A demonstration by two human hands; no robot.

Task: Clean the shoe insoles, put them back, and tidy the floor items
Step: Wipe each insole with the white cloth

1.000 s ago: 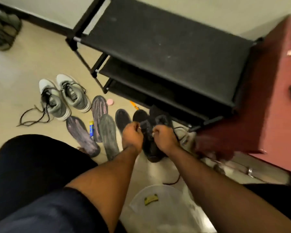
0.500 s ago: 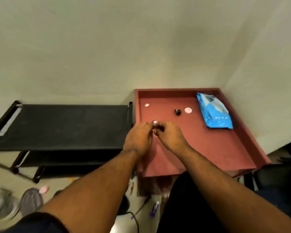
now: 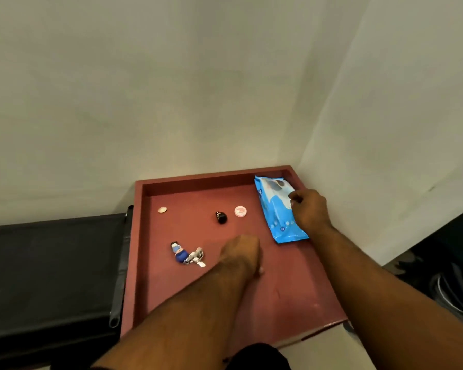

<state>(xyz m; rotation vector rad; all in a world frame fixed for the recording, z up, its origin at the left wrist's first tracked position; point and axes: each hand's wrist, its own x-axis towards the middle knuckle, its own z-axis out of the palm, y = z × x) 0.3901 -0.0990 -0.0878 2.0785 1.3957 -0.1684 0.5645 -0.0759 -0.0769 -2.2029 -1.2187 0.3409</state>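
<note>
A: Since the keychain (image 3: 185, 254) now lies by itself near the red tray's (image 3: 278, 303) left edge, have both hands let it go?

B: Yes. Half a second ago they met over it; now the left hand (image 3: 242, 253) hovers just right of it, fingers curled under, holding nothing I can see.

A: And the right hand (image 3: 309, 209)?

B: It has moved to the blue wipes pack (image 3: 274, 209) in the far right corner, fingers curled on its top. Whether it grips, I cannot tell. Wipes for the insoles, I judge; insoles are out of view.
</note>
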